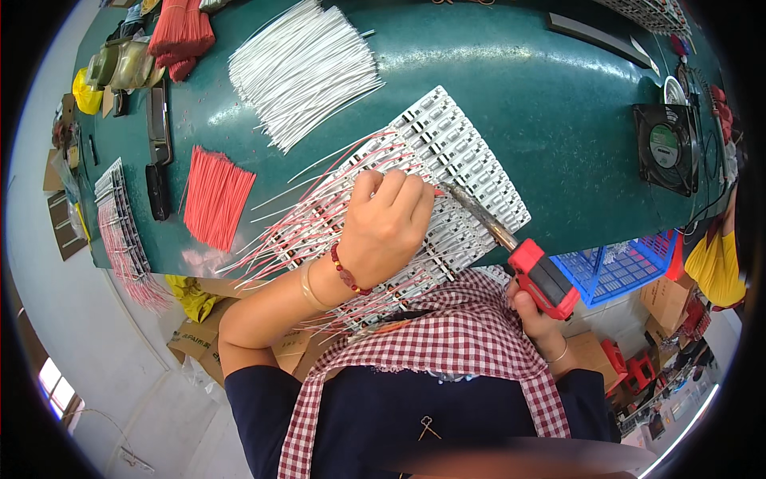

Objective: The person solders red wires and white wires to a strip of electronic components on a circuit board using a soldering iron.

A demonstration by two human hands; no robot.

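Observation:
A rack of white component rows lies slantwise on the green table's near edge. Many red and white wires trail from its left part. Over the middle of the rack, my left hand is closed in a pinch on a red wire, whose tip sticks out past the fingers. My right hand grips the red-and-black handle of a soldering iron. Its metal tip points up and left, close to the wire's end; whether they touch I cannot tell. My left hand covers part of the rows beneath it.
A pile of white wires and a smaller bundle of red wires lie on the table. A wired rack is at far left. A black fan stands right, above a blue basket. Another person's yellow clothing shows at far right.

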